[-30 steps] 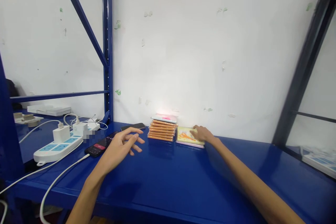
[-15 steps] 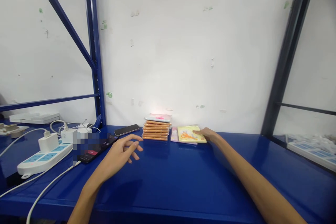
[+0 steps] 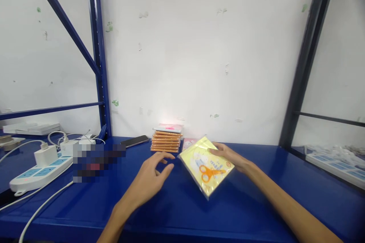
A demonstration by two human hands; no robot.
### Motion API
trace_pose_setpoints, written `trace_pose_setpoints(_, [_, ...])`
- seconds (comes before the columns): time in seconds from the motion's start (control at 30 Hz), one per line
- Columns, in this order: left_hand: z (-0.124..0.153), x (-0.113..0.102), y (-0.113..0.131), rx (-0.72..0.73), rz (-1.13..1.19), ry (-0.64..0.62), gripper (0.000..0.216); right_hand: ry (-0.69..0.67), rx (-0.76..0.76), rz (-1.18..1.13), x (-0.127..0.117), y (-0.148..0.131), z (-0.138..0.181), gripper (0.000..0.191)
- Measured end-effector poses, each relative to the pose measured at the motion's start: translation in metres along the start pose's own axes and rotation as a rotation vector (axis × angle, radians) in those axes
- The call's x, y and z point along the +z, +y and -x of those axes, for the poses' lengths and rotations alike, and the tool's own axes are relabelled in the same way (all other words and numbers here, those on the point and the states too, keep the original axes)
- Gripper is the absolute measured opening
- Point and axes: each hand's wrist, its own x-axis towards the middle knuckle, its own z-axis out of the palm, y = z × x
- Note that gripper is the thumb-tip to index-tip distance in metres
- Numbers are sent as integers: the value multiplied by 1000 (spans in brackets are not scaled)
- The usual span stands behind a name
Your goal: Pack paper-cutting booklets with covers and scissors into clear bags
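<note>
My right hand (image 3: pixel 226 155) grips the far right edge of a yellow booklet in a clear plastic sleeve (image 3: pixel 196 161), which is raised and tilted above the blue table. A pair of orange-handled scissors (image 3: pixel 208 173) shows on the front of that pack. To its left, my left hand (image 3: pixel 155 171) hovers with thumb and fingers apart, holding nothing. Behind the hands stands a stack of orange-edged packs (image 3: pixel 166 142), topped by a pinkish-white pack (image 3: pixel 168 128). A pink booklet (image 3: pixel 188 143) lies beside the stack, partly hidden by the yellow one.
A black phone (image 3: pixel 135 141) lies left of the stack. Further left, a white power strip (image 3: pixel 37 178) holds chargers with trailing white cables, near a pixelated dark object (image 3: pixel 94 167). Blue rack posts (image 3: pixel 98 53) and a dark post (image 3: pixel 299 64) flank the white wall. Another strip (image 3: pixel 336 165) is at right.
My right hand has lifted the yellow booklet off the pink one, bringing it nearer and turning it. My left hand has moved right, towards the booklet.
</note>
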Motion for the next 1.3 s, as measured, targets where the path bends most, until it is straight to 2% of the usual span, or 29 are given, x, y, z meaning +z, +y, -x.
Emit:
trace_pose_setpoints(0.13, [1,29,-2,-5,-14,-7,48,-163,-4,-8,24,2,4,53])
trace_pose_setpoints(0.3, [-2,37,-8,-77,97,-55,27,-306,17,-19,36,5,6,56])
trace_pose_setpoints(0.43, [-4,34,-13,-150,249,-55,20,-328,24,-28,36,9,5,59])
trace_pose_setpoints(0.57, [-5,35,-16,-155,277,-113,14,-341,13,-27,33,13,3,56])
trace_pose_setpoints(0.7, [-5,36,-11,-216,322,-206,27,-344,16,-7,33,14,1,56])
trace_pose_setpoints(0.8, [-3,37,-6,-311,413,-314,43,-342,28,8,33,14,0,54])
trace_pose_setpoints(0.9, [0,38,-3,-401,496,-368,52,-328,57,24,32,15,-1,52])
trace_pose_setpoints(1.1, [1,40,-3,-454,606,-319,60,-206,73,6,25,22,-9,55])
trace_pose_setpoints(1.2, [0,38,-7,-431,652,-242,58,-142,66,-63,18,24,-11,62])
trace_pose_setpoints(1.3, [-2,32,-13,-427,684,-138,51,-155,105,-113,14,23,-10,69])
